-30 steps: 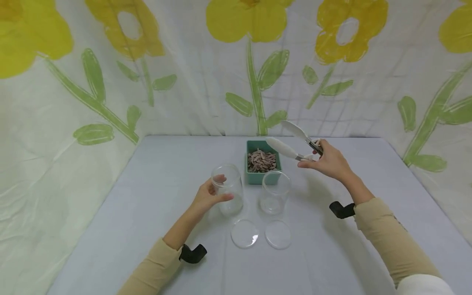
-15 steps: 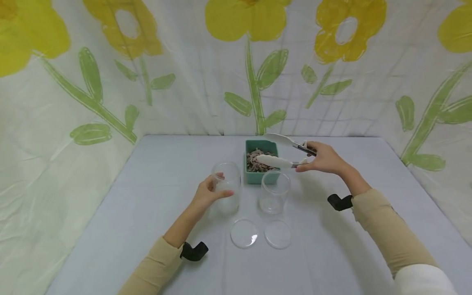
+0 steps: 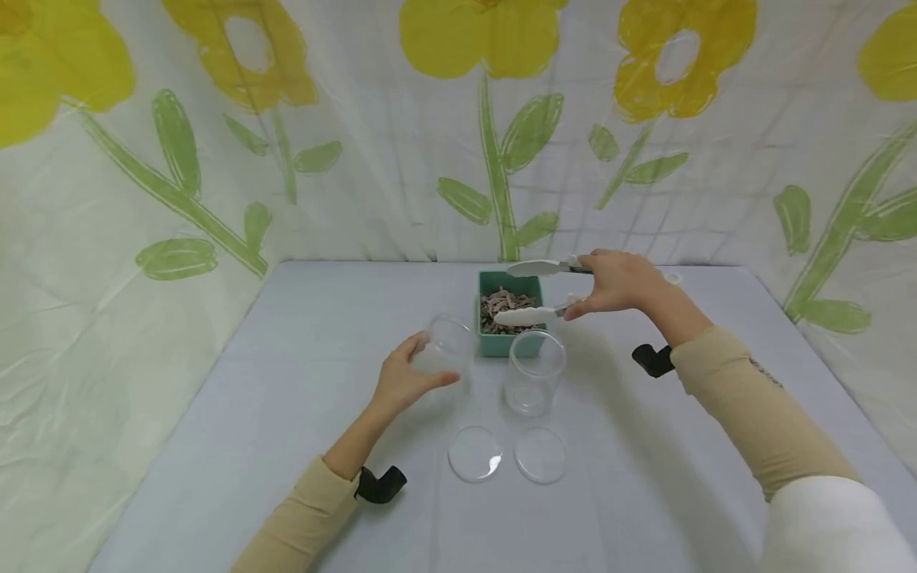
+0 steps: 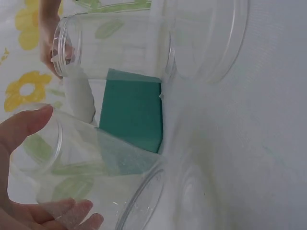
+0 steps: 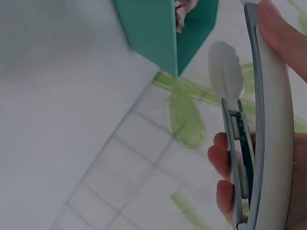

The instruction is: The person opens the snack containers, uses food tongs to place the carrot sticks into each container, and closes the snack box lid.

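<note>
My left hand [image 3: 404, 382] grips a clear jar [image 3: 453, 350], thumb and fingers on opposite sides; the jar leans, its base lifted at an angle in the left wrist view. My right hand [image 3: 619, 280] holds a pair of tongs [image 3: 528, 317] with spread arms and white tips, thumb on one arm and fingers curled on the other in the right wrist view. The tips hang over a green box [image 3: 496, 347] of greyish-brown strips [image 3: 504, 305]. Nothing shows between the tips. A second clear jar [image 3: 532, 391] stands upright in front of the box.
Two round clear lids, a left one [image 3: 475, 454] and a right one [image 3: 540, 455], lie side by side in front of the jars. A pale cloth covers the table [image 3: 301, 334]. Behind it hangs a flower-patterned sheet [image 3: 387, 191].
The tongs have come left and down from beside the box to over it, their arms still spread. The left-hand jar, upright before, now leans.
</note>
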`<state>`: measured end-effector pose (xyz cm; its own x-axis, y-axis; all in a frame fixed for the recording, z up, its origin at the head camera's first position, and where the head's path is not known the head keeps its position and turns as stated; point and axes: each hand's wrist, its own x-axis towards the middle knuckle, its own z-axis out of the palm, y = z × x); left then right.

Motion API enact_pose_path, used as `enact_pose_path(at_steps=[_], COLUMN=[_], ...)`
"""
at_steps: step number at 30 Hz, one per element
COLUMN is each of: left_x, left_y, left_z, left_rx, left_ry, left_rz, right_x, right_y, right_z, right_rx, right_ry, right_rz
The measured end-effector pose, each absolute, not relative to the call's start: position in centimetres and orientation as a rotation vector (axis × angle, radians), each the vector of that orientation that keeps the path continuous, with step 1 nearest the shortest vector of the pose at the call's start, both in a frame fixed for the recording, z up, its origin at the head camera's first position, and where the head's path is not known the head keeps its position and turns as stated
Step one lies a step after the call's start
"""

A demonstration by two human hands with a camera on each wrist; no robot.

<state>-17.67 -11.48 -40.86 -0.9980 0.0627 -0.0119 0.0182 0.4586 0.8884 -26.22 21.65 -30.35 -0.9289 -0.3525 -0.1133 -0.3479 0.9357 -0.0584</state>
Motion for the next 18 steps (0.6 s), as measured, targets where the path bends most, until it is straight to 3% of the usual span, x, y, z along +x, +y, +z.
enact_pose_path(at_steps=[18], left_x=[-17.8], left_y=[-10.5], left_z=[-40.7], left_rx=[0.060], left_ry=[2.615], left_rz=[1.637], right_x=[-28.1], right_y=[16.7], right_z=[-32.0], right_rx=[-0.566], right_ry=[2.884], right_rz=[0.271])
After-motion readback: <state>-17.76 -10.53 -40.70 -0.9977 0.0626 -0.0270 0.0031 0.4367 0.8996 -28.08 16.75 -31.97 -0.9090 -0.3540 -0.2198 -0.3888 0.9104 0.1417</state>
